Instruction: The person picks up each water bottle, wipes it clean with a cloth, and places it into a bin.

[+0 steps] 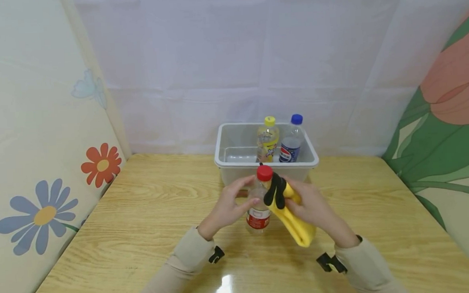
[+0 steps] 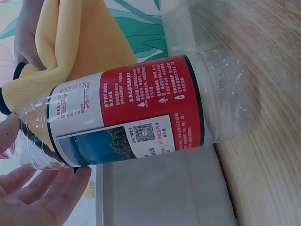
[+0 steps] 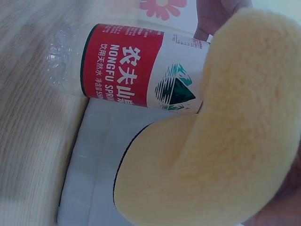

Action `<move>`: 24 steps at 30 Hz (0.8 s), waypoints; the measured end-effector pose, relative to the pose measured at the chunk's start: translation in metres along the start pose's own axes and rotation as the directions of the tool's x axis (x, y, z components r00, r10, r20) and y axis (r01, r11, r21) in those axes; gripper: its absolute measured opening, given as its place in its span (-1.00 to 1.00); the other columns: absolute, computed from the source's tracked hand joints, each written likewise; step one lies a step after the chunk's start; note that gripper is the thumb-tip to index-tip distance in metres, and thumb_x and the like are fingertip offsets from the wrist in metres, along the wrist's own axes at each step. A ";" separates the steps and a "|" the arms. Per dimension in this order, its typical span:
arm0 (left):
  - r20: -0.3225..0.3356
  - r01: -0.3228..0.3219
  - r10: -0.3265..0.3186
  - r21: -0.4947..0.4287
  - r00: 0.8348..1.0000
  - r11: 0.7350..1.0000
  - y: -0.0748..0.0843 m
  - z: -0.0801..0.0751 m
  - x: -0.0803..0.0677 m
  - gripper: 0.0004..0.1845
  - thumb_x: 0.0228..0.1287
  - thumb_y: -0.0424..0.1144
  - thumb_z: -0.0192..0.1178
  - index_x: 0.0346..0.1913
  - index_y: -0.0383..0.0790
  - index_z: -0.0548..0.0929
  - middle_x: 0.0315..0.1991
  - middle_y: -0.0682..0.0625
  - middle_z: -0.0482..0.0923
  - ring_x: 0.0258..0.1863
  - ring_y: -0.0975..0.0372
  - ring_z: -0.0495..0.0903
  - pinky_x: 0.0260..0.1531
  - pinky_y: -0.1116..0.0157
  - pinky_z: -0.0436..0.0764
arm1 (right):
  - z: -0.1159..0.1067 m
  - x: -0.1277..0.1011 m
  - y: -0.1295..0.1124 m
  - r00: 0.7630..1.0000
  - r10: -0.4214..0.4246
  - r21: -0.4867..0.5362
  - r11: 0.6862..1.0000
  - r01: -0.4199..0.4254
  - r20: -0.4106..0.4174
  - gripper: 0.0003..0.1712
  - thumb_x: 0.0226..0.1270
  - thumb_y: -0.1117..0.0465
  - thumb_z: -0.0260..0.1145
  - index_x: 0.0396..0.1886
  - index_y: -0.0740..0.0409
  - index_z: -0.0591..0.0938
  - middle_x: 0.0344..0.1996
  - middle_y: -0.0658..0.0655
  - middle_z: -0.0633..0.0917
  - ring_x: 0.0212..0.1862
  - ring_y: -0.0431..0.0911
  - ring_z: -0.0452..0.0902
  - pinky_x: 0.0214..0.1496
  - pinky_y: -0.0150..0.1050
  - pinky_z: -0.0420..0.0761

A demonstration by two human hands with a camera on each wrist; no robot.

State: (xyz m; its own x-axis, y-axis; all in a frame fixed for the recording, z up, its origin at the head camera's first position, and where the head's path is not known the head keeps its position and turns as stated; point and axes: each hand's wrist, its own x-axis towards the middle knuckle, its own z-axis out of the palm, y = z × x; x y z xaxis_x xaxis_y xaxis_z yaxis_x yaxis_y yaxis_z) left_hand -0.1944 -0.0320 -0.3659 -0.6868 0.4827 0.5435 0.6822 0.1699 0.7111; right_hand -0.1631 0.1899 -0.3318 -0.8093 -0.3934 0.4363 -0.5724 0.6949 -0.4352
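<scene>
A clear plastic water bottle (image 1: 258, 218) with a red cap and a red-and-white label is upright in front of the grey bin. My left hand (image 1: 231, 204) holds it near the neck, thumb on one side and fingers on the other, as the left wrist view (image 2: 44, 195) also shows. A folded yellow cloth (image 1: 296, 225) with black edging is bunched in my right hand (image 1: 309, 204). That cloth lies against the bottle's upper right side, just under the cap. In the right wrist view, the cloth (image 3: 225, 127) hides most of the right hand and the bottle's neck.
Behind the hands, a grey plastic bin (image 1: 236, 173) stands on the wooden table (image 1: 162, 203). Inside it are a yellow-capped bottle (image 1: 268, 140) and a blue-capped bottle (image 1: 292, 143), both at its right. Flower-patterned sheets (image 1: 38, 130) hang at both sides.
</scene>
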 end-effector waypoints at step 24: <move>-0.012 0.017 -0.017 -0.019 1.000 1.000 0.003 0.002 -0.002 -0.42 0.11 -0.41 0.23 0.17 -0.55 0.30 0.10 -0.35 0.37 0.04 -0.07 0.44 -0.13 0.22 0.60 | 0.025 -0.013 0.012 0.997 0.047 0.039 0.998 -0.045 -0.055 -0.36 -0.13 0.52 0.28 0.10 0.41 0.45 -0.28 0.28 0.65 -0.40 -0.09 0.48 -0.39 -0.23 0.55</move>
State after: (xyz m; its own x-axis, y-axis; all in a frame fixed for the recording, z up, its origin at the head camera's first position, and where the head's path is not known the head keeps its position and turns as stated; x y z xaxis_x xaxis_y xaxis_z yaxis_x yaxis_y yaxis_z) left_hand -0.1901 -0.0311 -0.3657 -0.7016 0.4690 0.5365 0.6653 0.1615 0.7289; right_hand -0.1628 0.1885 -0.3621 -0.8266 -0.3267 0.4582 -0.5406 0.6875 -0.4849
